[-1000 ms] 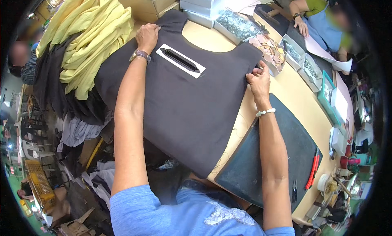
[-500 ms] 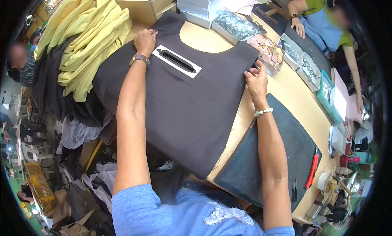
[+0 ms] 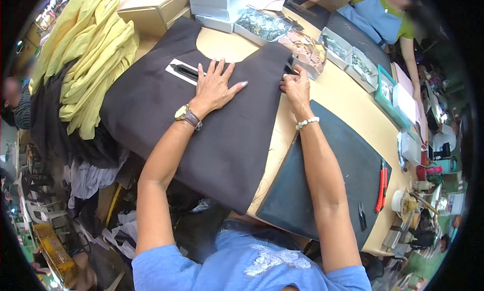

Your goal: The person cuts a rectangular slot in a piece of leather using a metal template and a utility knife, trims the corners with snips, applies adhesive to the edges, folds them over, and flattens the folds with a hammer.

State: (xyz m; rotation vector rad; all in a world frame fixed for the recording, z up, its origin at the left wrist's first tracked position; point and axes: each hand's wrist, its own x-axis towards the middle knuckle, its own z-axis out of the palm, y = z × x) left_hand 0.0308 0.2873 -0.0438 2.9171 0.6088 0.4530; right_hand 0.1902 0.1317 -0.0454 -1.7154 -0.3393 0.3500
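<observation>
A pale table curves from the top of the frame down to the lower right, with a cluttered floor and an orange crate at lower left. The dark cloth lies across the centre, its notched edge toward the top and its lower corner hanging past the table edge. The left hand rests flat on it, fingers spread, gripping nothing and covering one end of the white strip with its black bar. The right hand, right of centre, has its fingers curled closed on the cloth's right edge. The right forearm crosses the dark mat, where snips and a red-handled tool lie at lower right. A yellow pile fills the upper left, beside a carton and stacked white boxes. Boxes of metal bits, pink scraps and a teal tray run down the upper right, below a co-worker.
</observation>
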